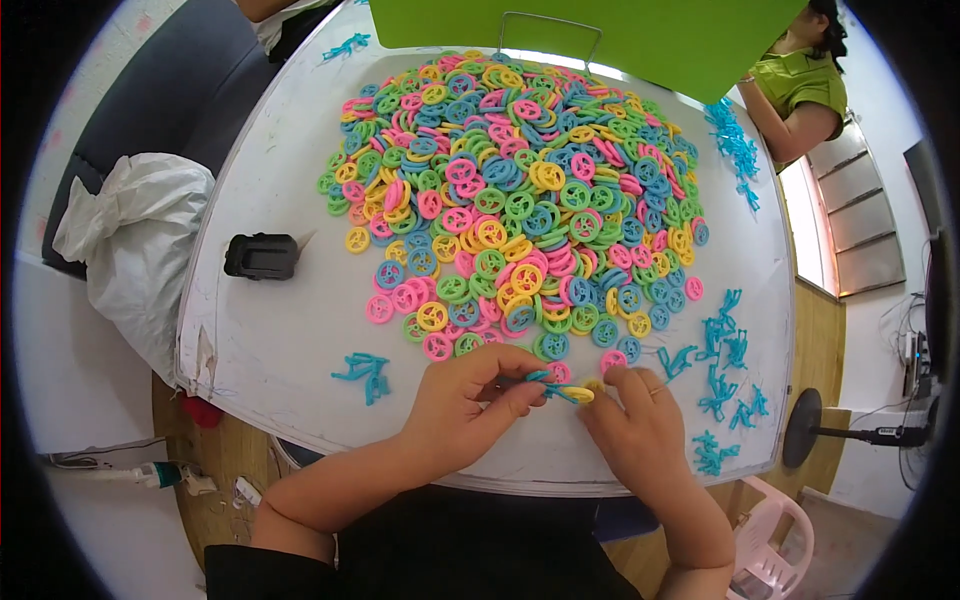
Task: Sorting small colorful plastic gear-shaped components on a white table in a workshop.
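Near the table's front edge, my left hand (468, 405) is closed, pinching a blue plastic piece (553, 384) between thumb and fingers. My right hand (637, 420), with a ring on one finger, grips a small yellow spoked wheel (578, 394) by its edge. The wheel meets the right end of the blue piece; whether the two are joined cannot be made out. Just beyond my hands spreads a big heap of small spoked wheels (520, 200) in pink, green, yellow and blue. A pink wheel (612, 361) lies close to my right fingertips.
Blue branched plastic pieces lie in a cluster (364, 376) at left and in several more (717, 390) at right. A black tray (262, 257) sits on the white table (290, 330). A green board (560, 30) stands at the far side. Another person (800, 95) is at far right.
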Demonstrator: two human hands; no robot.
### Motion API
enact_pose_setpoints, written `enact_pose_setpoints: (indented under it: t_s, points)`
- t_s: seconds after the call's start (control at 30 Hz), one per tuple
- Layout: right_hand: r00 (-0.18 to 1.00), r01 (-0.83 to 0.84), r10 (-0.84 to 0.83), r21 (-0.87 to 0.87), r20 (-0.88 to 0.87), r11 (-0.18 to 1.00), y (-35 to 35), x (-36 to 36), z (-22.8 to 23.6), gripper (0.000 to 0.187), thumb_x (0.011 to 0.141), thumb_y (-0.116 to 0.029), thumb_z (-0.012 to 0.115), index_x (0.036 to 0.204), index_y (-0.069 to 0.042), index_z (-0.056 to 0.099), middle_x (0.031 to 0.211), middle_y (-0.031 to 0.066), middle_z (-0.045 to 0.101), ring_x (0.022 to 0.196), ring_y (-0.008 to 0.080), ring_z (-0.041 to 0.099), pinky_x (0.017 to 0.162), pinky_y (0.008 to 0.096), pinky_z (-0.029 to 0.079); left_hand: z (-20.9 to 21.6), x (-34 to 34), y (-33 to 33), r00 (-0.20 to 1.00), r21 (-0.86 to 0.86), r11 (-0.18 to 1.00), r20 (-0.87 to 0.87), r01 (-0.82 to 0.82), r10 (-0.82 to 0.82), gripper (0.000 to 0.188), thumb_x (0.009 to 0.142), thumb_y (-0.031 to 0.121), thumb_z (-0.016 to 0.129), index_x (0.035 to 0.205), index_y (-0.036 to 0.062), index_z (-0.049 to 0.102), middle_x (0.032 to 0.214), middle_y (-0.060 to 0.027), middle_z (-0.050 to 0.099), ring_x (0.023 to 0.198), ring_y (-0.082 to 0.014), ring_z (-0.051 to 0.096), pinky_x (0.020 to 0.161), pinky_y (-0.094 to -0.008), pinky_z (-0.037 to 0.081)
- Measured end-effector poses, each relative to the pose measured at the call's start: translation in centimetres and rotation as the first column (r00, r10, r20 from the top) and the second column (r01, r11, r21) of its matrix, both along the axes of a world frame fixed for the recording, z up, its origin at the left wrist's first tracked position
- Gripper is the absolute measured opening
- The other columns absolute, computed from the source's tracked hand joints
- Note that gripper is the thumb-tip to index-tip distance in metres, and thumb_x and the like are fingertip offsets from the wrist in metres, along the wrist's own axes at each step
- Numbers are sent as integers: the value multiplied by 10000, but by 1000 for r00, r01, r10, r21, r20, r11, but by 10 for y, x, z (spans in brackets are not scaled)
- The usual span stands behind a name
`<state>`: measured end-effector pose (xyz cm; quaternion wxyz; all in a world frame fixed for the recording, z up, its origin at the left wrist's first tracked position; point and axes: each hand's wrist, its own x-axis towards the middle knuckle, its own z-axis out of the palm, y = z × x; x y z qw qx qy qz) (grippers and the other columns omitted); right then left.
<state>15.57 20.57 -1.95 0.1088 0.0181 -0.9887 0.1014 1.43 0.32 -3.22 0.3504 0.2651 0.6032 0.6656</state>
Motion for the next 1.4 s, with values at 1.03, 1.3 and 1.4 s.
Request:
enact_pose_setpoints:
  t_s: [1.03, 1.3, 1.4]
  points:
    - [979, 176, 124, -978, 163, -108, 1, -24, 6, 61, 966, -28, 667, 1011, -16, 628, 1086, 101, 670, 970, 150, 623, 859, 304, 499, 5, 2, 6, 963, -23, 1000, -268, 9, -15, 202, 926, 41, 753, 1124, 14, 728, 956, -95, 749, 868, -137, 711, 756, -281, 548]
    - [995, 58, -66, -973, 74, -222, -9, -22, -11, 40, 978, 8, 655, 979, -3, 616, 1101, 148, 707, 973, 164, 675, 893, 324, 535, 4, 3, 7, 977, -43, 999, -211, 30, -38, 183, 942, 46, 743, 1120, 10, 726, 978, -87, 749, 926, -127, 709, 806, -279, 554]
    - [992, 90, -49, -918, 117, -386, -9, -24, -7, 46, 981, -1, 660, 978, -6, 614, 1127, 170, 715, 996, 177, 681, 920, 338, 541, -2, 5, 6, 998, -11, 1000, -60, 7, -8, 171, 959, 41, 727, 1124, 2, 709, 1011, -74, 738, 957, -114, 694, 830, -277, 551]
